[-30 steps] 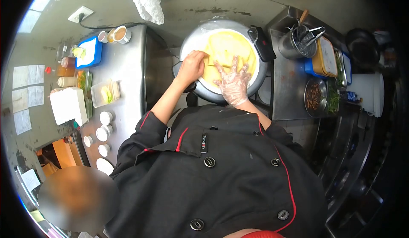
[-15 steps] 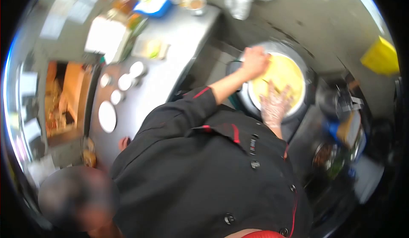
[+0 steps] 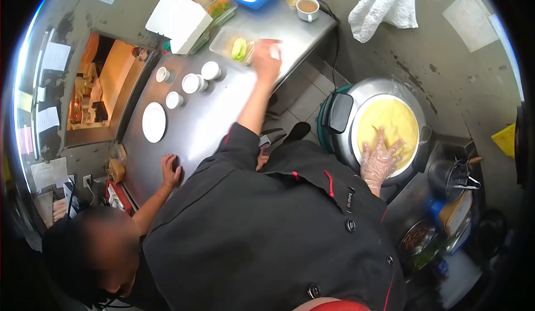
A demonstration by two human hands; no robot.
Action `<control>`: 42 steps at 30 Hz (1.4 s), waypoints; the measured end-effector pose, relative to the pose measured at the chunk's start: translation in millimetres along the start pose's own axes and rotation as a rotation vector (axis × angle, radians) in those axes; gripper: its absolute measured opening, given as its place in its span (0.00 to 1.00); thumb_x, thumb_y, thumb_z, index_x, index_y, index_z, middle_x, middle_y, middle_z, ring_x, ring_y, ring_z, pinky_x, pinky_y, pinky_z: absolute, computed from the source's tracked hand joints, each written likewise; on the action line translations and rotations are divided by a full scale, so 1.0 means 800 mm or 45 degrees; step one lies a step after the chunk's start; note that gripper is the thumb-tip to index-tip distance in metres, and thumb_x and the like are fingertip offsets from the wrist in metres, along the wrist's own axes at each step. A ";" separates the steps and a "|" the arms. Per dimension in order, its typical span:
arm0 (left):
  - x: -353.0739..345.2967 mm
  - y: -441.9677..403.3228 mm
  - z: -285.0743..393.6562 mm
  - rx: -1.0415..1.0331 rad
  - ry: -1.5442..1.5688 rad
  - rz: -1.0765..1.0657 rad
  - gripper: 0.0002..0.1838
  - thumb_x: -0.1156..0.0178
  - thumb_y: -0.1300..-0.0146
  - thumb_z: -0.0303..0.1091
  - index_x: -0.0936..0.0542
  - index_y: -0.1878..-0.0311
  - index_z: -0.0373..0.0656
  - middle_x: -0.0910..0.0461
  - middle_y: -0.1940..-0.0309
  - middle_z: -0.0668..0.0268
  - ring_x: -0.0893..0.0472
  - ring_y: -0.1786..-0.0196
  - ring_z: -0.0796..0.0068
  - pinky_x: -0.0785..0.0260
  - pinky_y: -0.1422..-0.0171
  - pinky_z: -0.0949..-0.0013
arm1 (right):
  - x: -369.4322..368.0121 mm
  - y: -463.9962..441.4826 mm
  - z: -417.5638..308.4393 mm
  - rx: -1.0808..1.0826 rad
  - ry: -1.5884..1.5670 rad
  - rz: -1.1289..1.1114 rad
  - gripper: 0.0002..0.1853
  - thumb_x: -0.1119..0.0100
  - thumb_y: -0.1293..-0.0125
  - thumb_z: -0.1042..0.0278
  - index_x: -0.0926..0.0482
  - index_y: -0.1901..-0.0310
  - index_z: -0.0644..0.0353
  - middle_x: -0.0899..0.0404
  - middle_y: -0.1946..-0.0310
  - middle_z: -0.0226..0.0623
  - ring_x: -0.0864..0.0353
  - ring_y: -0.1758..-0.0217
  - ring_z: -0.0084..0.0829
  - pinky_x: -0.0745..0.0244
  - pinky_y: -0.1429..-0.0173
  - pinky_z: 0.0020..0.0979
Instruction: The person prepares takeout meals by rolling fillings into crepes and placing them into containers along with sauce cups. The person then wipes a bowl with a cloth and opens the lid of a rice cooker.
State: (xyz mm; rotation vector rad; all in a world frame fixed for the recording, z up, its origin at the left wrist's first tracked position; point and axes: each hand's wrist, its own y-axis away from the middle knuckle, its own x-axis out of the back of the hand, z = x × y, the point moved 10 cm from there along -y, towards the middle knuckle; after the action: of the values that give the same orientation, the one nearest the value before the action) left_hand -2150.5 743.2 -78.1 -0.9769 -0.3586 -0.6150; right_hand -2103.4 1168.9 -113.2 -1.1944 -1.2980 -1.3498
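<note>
Yellow food in a flat, round layer (image 3: 390, 116) fills the white-rimmed top of a round silver metal vessel (image 3: 384, 87), which stands apart from a long stainless-steel table (image 3: 195, 121). The person's right hand (image 3: 380, 161), in a clear plastic glove, lies on the food near its lower edge, fingers spread. The bare left hand (image 3: 267, 63) is over the table by a rectangular clear plastic tub (image 3: 222, 40) holding pale green pieces (image 3: 238, 49); its fingers are blurred, so whether they are apart, together or gripping something cannot be told, nor whether they touch the tub.

The yellow layer might dent or tear if the gloved fingers bore down unevenly while the body leaned toward the table. A careless sweep of the left hand might knock the tub or the nearest small, round white cup (image 3: 210, 70). A co-worker's bare hand (image 3: 170, 170) rests at the table's edge; the two arms could bump if both swung inward.
</note>
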 end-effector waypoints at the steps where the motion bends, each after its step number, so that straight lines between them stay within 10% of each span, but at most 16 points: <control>1: 0.017 -0.008 -0.056 0.020 -0.128 0.050 0.08 0.37 0.45 0.29 0.18 0.61 0.43 0.19 0.63 0.58 0.21 0.57 0.53 0.30 0.49 0.53 | 0.000 0.000 0.000 0.000 0.001 0.002 0.36 0.40 0.36 0.44 0.42 0.27 0.25 0.59 0.24 0.60 0.47 0.30 0.78 0.35 0.39 0.68; 4: 0.042 -0.022 -0.198 0.543 -0.595 -0.249 0.16 0.34 0.42 0.41 0.15 0.54 0.43 0.15 0.57 0.54 0.17 0.53 0.53 0.26 0.47 0.56 | 0.003 0.001 -0.001 -0.017 -0.005 -0.006 0.36 0.39 0.36 0.44 0.41 0.27 0.25 0.59 0.24 0.60 0.47 0.30 0.78 0.35 0.39 0.68; 10: 0.036 -0.021 -0.236 0.758 -0.698 -0.629 0.20 0.31 0.45 0.47 0.14 0.52 0.49 0.15 0.56 0.54 0.16 0.51 0.53 0.25 0.45 0.56 | 0.000 0.004 0.002 0.018 -0.001 0.081 0.36 0.39 0.36 0.44 0.41 0.27 0.24 0.58 0.24 0.60 0.46 0.30 0.77 0.35 0.39 0.67; 14: 0.053 -0.018 -0.285 0.821 -0.476 -0.401 0.17 0.33 0.44 0.47 0.12 0.55 0.51 0.14 0.60 0.54 0.16 0.52 0.50 0.25 0.46 0.57 | -0.002 0.004 0.004 0.016 -0.013 0.028 0.37 0.40 0.37 0.43 0.42 0.27 0.23 0.57 0.24 0.59 0.47 0.30 0.76 0.36 0.38 0.68; 20: 0.039 0.008 -0.283 1.144 0.774 -0.122 0.17 0.33 0.36 0.38 0.16 0.52 0.32 0.15 0.65 0.67 0.20 0.62 0.80 0.28 0.57 0.76 | -0.014 0.003 0.007 0.035 0.006 -0.034 0.38 0.42 0.36 0.40 0.46 0.26 0.22 0.61 0.23 0.57 0.49 0.29 0.76 0.38 0.38 0.72; 27: -0.075 0.026 0.051 0.445 0.692 -0.986 0.12 0.35 0.35 0.30 0.16 0.51 0.36 0.15 0.62 0.67 0.19 0.61 0.81 0.28 0.54 0.77 | -0.012 0.003 0.009 0.082 -0.015 -0.003 0.38 0.42 0.36 0.40 0.45 0.26 0.24 0.62 0.24 0.62 0.50 0.29 0.79 0.39 0.39 0.74; 32: -0.140 0.088 0.246 -0.053 0.641 -1.057 0.09 0.33 0.40 0.29 0.13 0.56 0.43 0.14 0.63 0.63 0.16 0.61 0.74 0.26 0.54 0.71 | -0.019 0.002 0.014 0.056 -0.112 -0.122 0.36 0.45 0.35 0.40 0.44 0.26 0.24 0.62 0.23 0.59 0.53 0.29 0.78 0.44 0.37 0.75; 42: -0.207 0.143 0.323 -0.534 0.650 -1.081 0.06 0.33 0.46 0.27 0.12 0.64 0.44 0.16 0.65 0.63 0.19 0.58 0.63 0.25 0.51 0.64 | -0.018 0.005 0.016 0.032 -0.118 -0.117 0.34 0.44 0.35 0.41 0.42 0.27 0.23 0.59 0.24 0.57 0.54 0.28 0.77 0.48 0.35 0.75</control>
State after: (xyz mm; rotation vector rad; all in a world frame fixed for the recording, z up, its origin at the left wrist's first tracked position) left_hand -2209.8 1063.7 -109.0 -0.9993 -0.1730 -1.7276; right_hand -2096.5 1180.7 -127.2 -1.2052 -1.4471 -1.3527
